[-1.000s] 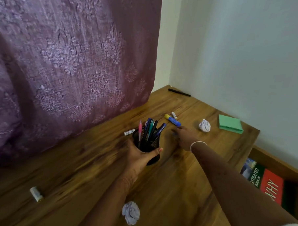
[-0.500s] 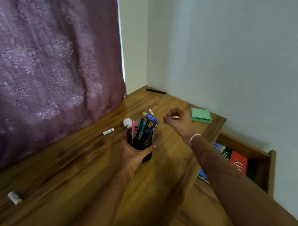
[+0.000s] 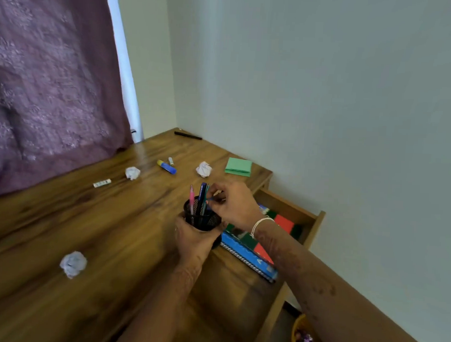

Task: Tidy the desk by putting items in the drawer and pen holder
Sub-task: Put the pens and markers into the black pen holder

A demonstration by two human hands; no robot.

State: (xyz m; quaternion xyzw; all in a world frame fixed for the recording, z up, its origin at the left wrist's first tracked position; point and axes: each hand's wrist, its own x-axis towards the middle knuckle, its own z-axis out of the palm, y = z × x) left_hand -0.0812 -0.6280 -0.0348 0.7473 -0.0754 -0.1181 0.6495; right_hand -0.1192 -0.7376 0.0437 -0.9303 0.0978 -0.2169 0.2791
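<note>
1. The pen holder (image 3: 203,219), a black mesh cup, is at the right edge of the desk (image 3: 108,233), just beside the open drawer (image 3: 291,209). Whether it rests on the wood or is lifted cannot be told.
2. A pink pen (image 3: 191,200) and several blue pens (image 3: 203,191) stand upright in it.
3. The left hand (image 3: 194,243) wraps the cup from below and the near side, its grip curled round the mesh wall.
4. The right hand (image 3: 234,205) is over the cup's mouth, its grip pinching a thin teal pen (image 3: 209,199) whose lower end is at the rim among the others. A white bracelet (image 3: 260,223) circles that wrist.
5. In the drawer lie a blue spiral notebook (image 3: 249,258) and a red and green book (image 3: 284,222).
6. Farther out on the desk are a green pad of notes (image 3: 238,166), three crumpled paper balls (image 3: 203,169) (image 3: 132,172) (image 3: 73,264), a blue and yellow marker (image 3: 167,166), a small white label-like piece (image 3: 102,183) and a black pen (image 3: 187,136) by the wall.
7. A purple curtain (image 3: 50,85) hangs behind the desk on the left.
</note>
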